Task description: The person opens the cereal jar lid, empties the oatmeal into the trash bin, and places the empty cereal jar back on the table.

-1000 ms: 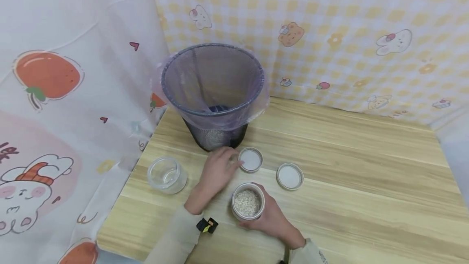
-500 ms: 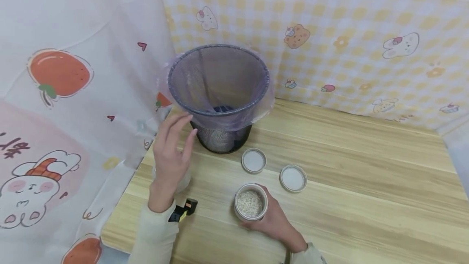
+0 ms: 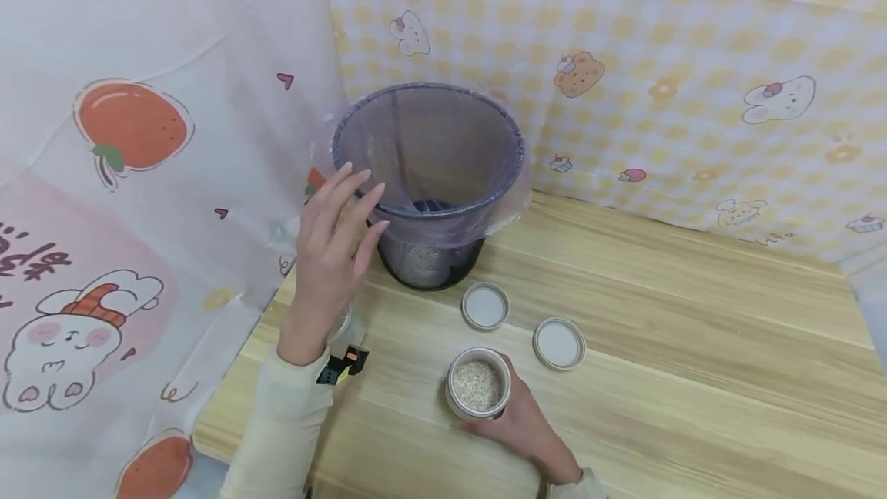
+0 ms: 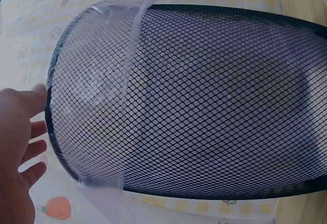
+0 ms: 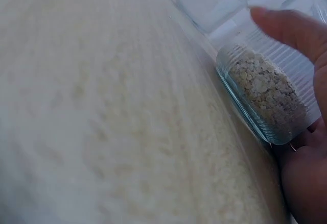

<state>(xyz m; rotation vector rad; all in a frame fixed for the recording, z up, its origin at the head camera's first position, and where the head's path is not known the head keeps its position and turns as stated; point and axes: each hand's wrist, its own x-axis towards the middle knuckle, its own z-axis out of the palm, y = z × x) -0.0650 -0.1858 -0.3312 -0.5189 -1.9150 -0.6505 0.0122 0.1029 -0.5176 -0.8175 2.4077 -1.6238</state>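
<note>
My left hand [image 3: 327,256] is raised at the near left rim of a black mesh waste bin [image 3: 430,260] lined with a thin purple plastic bag [image 3: 495,210]. Its fingers are spread and loosely bent, holding nothing; in the left wrist view the thumb side overlaps the bin's rim [image 4: 49,109]. Low on the table, my right hand [image 3: 523,423] grips a ribbed clear glass jar [image 5: 265,89] from its right side. Pale, oat-like flakes [image 3: 476,385] fill part of the jar, which stands upright without a lid.
Two round lids lie on the wooden table [image 3: 658,314], white insides up: one lid [image 3: 485,306] before the bin, another lid [image 3: 559,343] to the right. A clear container [image 3: 352,329] stands partly hidden behind my left wrist. Printed curtains [image 3: 658,60] bound the back and left.
My left hand has left the nearer lid, swung left over the clear container and risen to the bin's rim. My right hand still grips the jar in place. The head view has shifted slightly left.
</note>
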